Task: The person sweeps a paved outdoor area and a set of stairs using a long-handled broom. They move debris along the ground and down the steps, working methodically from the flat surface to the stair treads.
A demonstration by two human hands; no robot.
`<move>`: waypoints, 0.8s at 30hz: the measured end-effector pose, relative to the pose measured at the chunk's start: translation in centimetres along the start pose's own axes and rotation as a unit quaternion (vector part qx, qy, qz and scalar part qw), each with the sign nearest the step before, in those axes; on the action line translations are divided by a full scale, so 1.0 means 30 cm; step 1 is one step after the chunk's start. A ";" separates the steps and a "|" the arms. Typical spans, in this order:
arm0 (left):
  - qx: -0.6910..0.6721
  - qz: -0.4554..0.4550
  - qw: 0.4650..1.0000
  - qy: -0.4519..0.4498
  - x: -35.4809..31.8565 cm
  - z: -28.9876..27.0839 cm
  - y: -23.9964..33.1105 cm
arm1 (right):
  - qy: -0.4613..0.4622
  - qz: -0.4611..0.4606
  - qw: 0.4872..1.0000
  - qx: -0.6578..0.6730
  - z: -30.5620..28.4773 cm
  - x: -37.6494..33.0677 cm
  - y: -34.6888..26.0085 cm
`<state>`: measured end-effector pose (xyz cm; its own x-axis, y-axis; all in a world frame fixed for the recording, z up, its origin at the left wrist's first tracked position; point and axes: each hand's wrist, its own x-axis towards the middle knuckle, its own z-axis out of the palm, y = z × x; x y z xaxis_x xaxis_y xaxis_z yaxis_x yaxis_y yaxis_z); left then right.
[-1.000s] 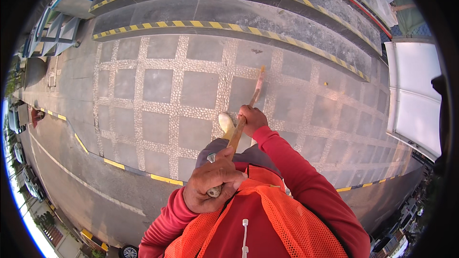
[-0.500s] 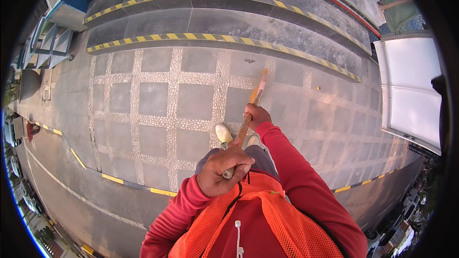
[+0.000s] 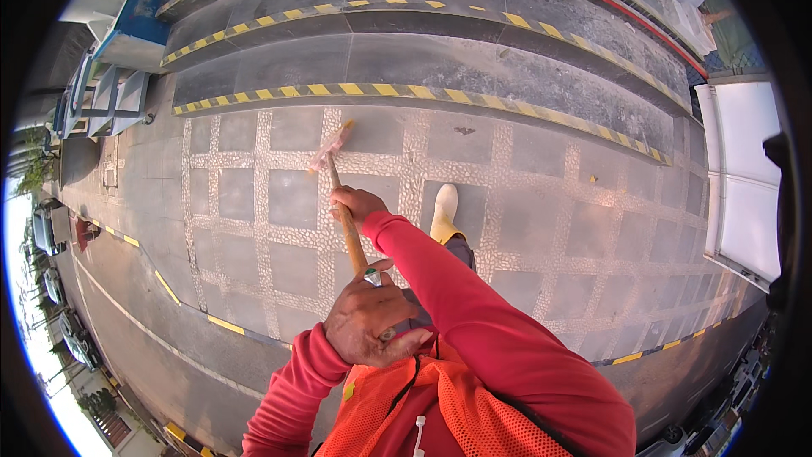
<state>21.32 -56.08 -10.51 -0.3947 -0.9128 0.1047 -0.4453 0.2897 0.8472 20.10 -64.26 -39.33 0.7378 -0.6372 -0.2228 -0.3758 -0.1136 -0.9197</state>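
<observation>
A long wooden-handled broom (image 3: pixel 349 237) slants from my body toward the far left, its narrow pinkish head (image 3: pixel 331 149) with a yellow end low over the paving. The motion-smeared head hides its bristles and whether it touches the ground. My left hand (image 3: pixel 370 320), with a green-stoned ring, is wrapped around the near end of the handle, close to my orange mesh vest (image 3: pixel 474 402). Farther along, my right hand (image 3: pixel 359 203) is closed around the middle of the handle, its red sleeve crossing my front. A pale boot (image 3: pixel 445 207) stands right of the handle.
Beyond the paving of dark squares and pebble strips (image 3: pixel 292 200), wide steps (image 3: pixel 406 63) rise with yellow-black edge stripes. A dark scrap (image 3: pixel 464 130) and a small yellowish bit (image 3: pixel 593 178) lie on the ground. White panels (image 3: pixel 744 178) stand right. A striped kerb (image 3: pixel 225 324) borders the road.
The broom head has swung from right of centre to the left, and my right hand has moved left with it. One boot is now farther forward; the view has shifted slightly.
</observation>
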 end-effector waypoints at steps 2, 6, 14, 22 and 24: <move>-0.048 -0.022 0.998 -0.026 0.089 0.006 -0.073 | 0.035 0.029 0.999 -0.021 -0.112 0.021 0.114; -0.153 0.035 0.987 -0.033 0.279 0.060 -0.056 | 0.139 0.059 0.985 -0.083 -0.461 -0.195 0.257; -0.251 0.023 0.967 -0.030 0.449 -0.275 0.204 | 0.221 -0.007 0.966 -0.136 -0.647 -0.320 -0.026; -0.148 -0.117 0.982 -0.009 0.439 -0.140 0.106 | 0.034 -0.010 0.999 0.003 -0.397 -0.067 0.028; -0.202 -0.106 0.974 0.010 0.434 -0.095 0.045 | 0.041 0.050 0.998 -0.023 -0.487 -0.144 0.131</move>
<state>17.86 -68.38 -6.51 -0.3112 -0.9462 -0.0881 -0.1614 -0.0387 0.9861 7.25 -73.08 -37.26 0.6481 -0.7071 -0.2829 -0.4715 -0.0807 -0.8782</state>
